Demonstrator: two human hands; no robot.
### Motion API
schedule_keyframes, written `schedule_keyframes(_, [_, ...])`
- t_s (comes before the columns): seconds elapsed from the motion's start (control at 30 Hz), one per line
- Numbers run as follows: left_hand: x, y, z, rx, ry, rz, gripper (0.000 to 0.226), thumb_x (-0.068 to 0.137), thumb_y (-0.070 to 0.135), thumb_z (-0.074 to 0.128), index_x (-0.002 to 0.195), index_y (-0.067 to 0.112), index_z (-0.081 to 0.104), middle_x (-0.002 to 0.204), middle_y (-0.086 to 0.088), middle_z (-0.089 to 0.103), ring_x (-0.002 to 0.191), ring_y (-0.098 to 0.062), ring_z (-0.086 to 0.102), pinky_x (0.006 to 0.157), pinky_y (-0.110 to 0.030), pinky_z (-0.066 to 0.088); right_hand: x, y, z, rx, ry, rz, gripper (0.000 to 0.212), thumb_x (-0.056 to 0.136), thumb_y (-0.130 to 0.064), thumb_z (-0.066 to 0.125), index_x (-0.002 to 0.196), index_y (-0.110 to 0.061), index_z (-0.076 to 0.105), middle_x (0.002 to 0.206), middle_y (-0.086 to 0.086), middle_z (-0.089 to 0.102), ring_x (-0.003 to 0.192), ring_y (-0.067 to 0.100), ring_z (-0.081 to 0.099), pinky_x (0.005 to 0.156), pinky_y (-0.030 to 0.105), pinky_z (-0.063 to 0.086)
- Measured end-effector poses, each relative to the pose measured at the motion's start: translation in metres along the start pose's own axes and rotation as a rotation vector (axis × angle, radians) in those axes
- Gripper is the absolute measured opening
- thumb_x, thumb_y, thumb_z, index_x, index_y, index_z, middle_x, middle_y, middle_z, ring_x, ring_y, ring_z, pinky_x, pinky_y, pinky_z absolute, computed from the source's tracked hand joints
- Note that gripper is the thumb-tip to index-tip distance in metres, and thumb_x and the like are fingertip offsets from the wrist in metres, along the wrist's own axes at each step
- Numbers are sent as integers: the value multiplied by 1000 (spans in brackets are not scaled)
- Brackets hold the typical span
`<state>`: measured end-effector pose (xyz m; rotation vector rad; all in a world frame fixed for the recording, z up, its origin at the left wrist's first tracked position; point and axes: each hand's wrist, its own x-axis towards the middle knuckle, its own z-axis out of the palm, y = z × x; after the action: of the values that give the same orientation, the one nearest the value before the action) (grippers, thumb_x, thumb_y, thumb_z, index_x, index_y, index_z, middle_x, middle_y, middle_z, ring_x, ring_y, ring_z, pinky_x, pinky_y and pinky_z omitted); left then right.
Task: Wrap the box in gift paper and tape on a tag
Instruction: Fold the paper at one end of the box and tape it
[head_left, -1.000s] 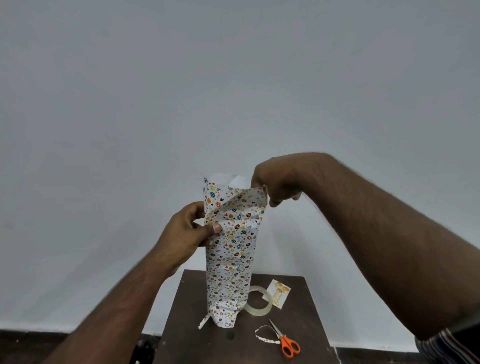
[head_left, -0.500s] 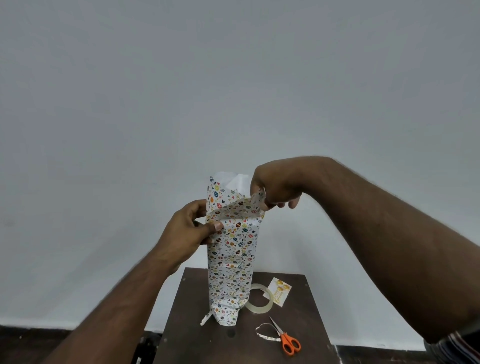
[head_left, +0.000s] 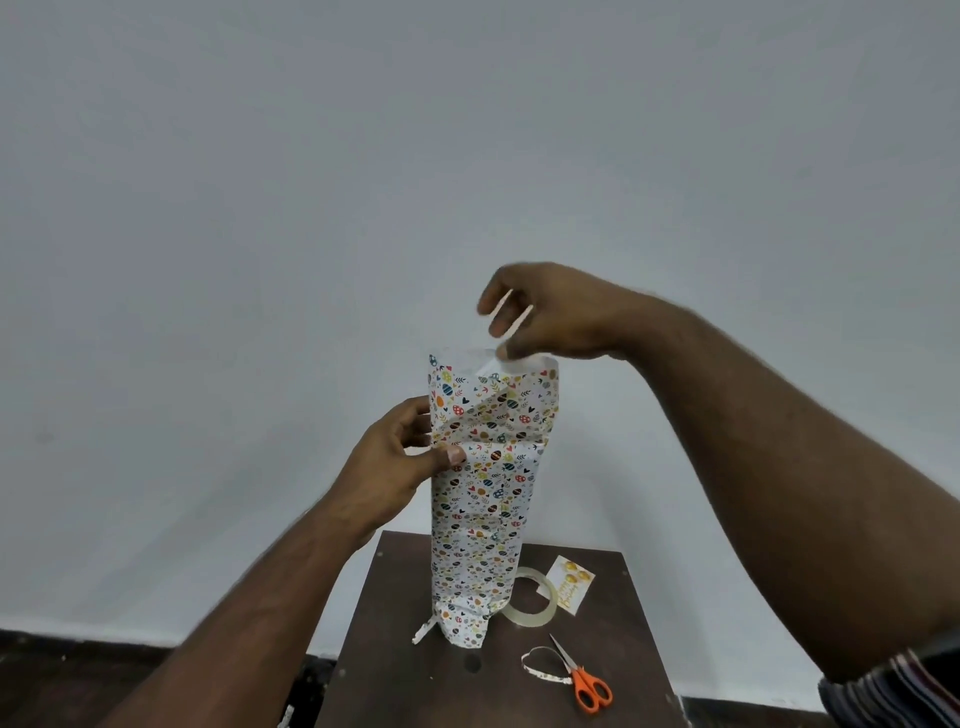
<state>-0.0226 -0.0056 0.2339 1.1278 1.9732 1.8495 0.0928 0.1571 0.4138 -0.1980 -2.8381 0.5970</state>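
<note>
One tall wrapped box (head_left: 480, 525) stands upright on its short end near the back of the small dark table (head_left: 405, 675), its long axis vertical and the gift paper (head_left: 493, 395) at the top still open like a loose tube. The left hand (head_left: 395, 462) grips the parcel's upper left side, thumb pressed across the front fold. The right hand (head_left: 545, 312) hangs directly above the open top, fingers loosely curled; the lowest fingertips seem to touch or pinch the white inner edge of the paper, though blur keeps me from telling for sure. So the open end lies straight below the right hand, which is the nearer one for folding it down. Beside the box's foot lie a tape roll (head_left: 530, 597), a tag (head_left: 570, 583) and orange-handled scissors (head_left: 584, 683).
</note>
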Motion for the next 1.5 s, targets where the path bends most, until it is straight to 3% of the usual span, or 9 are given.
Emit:
schedule_keyframes(0.17, [-1,3,2,-60,-45,-9,48,87,10,79,124,33,59,117,11,73,106,-1,69,89,-22,56,32,-20,20,-385,-297,12,34,86,-8,74,116,-22,65,91,-10,63,79,12,65,60,26,55])
schedule_keyframes(0.33, [-4,2,-3,-115,-82,-22,48,86,8,79,126,24,59,116,15,73,108,-6,70,89,-25,58,48,-11,23,-232,-387,143,24,82,-7,79,88,-28,70,97,3,74,88,27,75,77,42,64])
schedule_keyframes(0.53, [-1,-1,-5,-119,-51,-29,48,84,10,81,125,23,58,119,8,72,106,-5,70,86,-22,58,44,-9,29,-76,-433,145,24,86,2,70,93,-21,75,99,9,78,88,31,76,76,46,64])
schedule_keyframes(0.77, [-2,-2,-4,-83,-12,-38,43,86,12,80,119,26,58,117,10,70,100,3,69,78,-16,57,44,-21,39,-400,-356,29,24,94,-2,57,87,-24,65,90,-5,67,82,16,65,64,26,54])
schedule_keyframes(0.9, [-1,-1,-5,-87,-15,-27,44,86,13,79,121,27,58,118,11,70,102,1,69,81,-16,57,42,-27,40,-559,-194,-52,39,88,6,53,117,-15,70,97,-2,63,89,20,57,62,24,39])
schedule_keyframes(1.13, [-3,0,-3,-85,-19,-32,51,83,14,82,125,28,57,118,11,71,103,2,69,79,-14,56,41,-25,44,-459,-248,-27,37,91,-3,55,126,-8,67,102,2,61,89,21,56,63,27,42])
schedule_keyframes(1.23, [-2,2,-1,-100,-41,-31,53,81,10,83,125,24,58,116,8,73,104,-3,70,80,-17,57,43,-23,51,-496,-212,-64,23,99,-9,49,107,-2,69,105,11,71,92,28,63,76,35,51])
schedule_keyframes(1.37, [-1,3,0,-78,-40,-13,46,83,14,83,121,27,61,115,11,73,106,-4,70,84,-18,57,41,-27,56,-543,-138,-147,31,103,-9,43,114,-10,73,114,7,74,98,24,67,91,43,55])
schedule_keyframes(1.5, [-3,0,-1,-81,-28,-17,41,84,14,82,117,30,63,111,14,75,104,-3,70,84,-18,58,37,-24,50,-498,-130,-174,28,96,-7,56,116,-16,72,114,1,72,97,16,64,85,33,51])
